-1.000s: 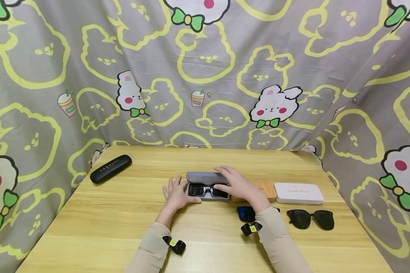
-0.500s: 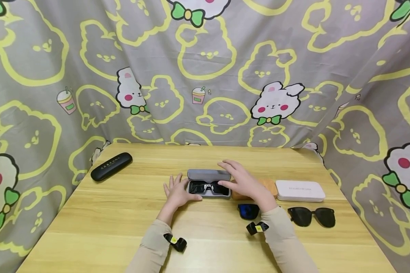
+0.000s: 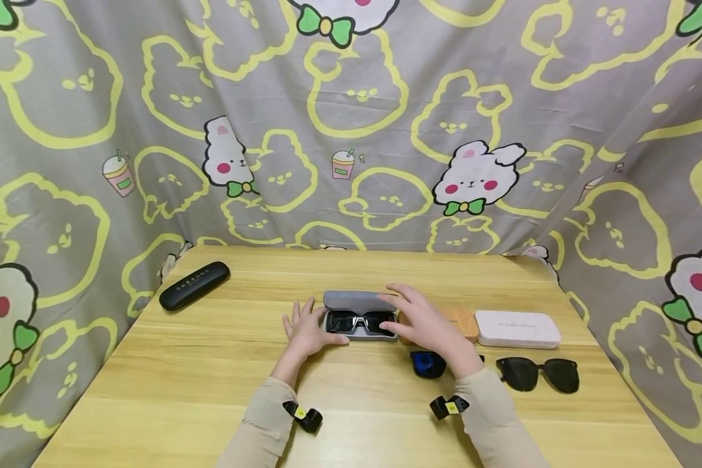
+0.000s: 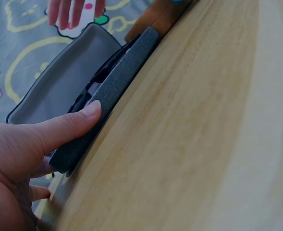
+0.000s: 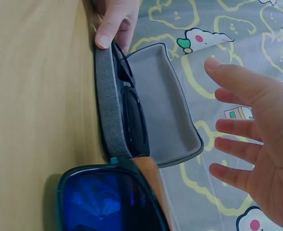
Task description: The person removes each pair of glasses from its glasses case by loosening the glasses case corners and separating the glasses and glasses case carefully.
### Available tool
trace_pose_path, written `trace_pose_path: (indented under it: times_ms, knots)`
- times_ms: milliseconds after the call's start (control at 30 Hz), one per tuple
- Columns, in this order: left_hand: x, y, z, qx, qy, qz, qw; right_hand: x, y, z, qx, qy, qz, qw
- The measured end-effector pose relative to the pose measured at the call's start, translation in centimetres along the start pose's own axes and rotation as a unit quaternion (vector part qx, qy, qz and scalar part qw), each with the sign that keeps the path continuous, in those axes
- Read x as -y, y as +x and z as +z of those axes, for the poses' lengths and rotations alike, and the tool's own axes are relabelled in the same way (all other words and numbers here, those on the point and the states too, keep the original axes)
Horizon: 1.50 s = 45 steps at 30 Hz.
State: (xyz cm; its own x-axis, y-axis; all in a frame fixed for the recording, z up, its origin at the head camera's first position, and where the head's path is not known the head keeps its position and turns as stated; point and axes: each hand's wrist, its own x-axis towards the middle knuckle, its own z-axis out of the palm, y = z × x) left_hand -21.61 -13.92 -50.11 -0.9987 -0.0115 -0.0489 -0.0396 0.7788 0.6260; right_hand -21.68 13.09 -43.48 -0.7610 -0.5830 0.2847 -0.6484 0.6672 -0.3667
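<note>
Head view: midway between the desk's [image 3: 181, 370] side edges, my left hand [image 3: 310, 331] pinches the case [image 3: 365, 337] — best held steady; my spread right hand [image 3: 428, 323] should spare the lenses [image 3: 344, 322].

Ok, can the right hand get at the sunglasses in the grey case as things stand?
Most likely yes: the right hand hovers free near the grey case, the lid stands open, and nothing lies on the sunglasses. The left hand holds only the left end.
</note>
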Motion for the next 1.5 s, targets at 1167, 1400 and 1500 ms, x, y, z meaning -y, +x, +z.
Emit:
trace_pose_path:
  times_ms: [1167, 1400, 1500]
  knots:
    - [-0.1, -0.4, -0.1, -0.001, -0.005, 0.001, 1.0000, -0.9, 0.2, 3.2, 0.042, -0.085, 0.106, 0.9898]
    - [0.0, -0.3, -0.1, 0.000, -0.003, 0.001, 1.0000, -0.9, 0.1, 3.5, 0.055, -0.101, 0.114, 0.9868]
    - [-0.1, -0.3, -0.1, 0.000, -0.008, 0.001, 1.0000, -0.9, 0.2, 3.6, 0.056, -0.097, 0.118, 0.9867]
